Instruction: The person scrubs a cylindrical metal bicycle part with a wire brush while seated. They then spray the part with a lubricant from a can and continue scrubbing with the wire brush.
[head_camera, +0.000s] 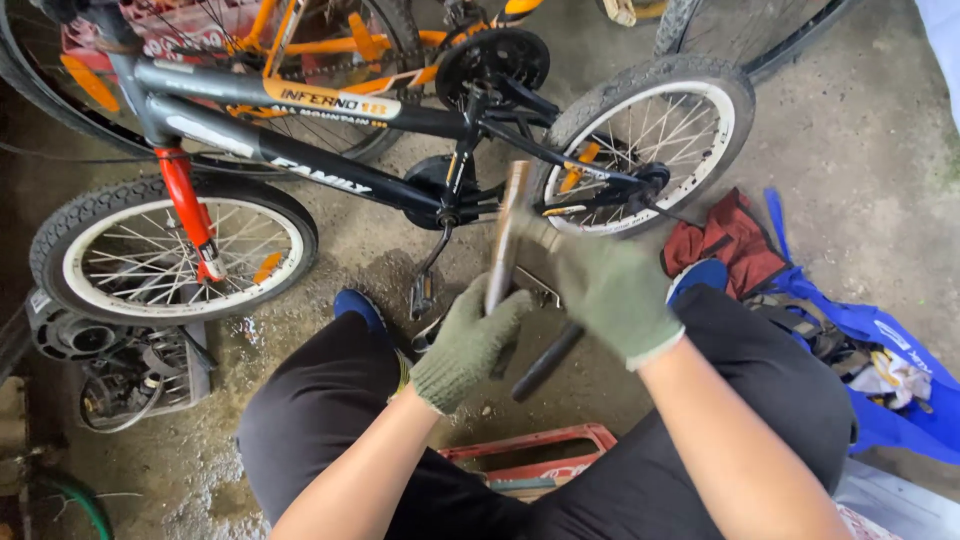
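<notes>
Both my hands wear green knit gloves. My left hand is closed around a long grey metal tool that points up toward the bike. My right hand is wrapped over a black rod that slants down to the left between my knees; the two tools cross near my hands. Just beyond them stands a small black children's bicycle with a red fork, its crank and pedal hanging right above my hands.
An orange bicycle stands behind the black one. A blue bag and a red cloth lie on the concrete floor at right. A red crate sits under me. Engine parts rest at left.
</notes>
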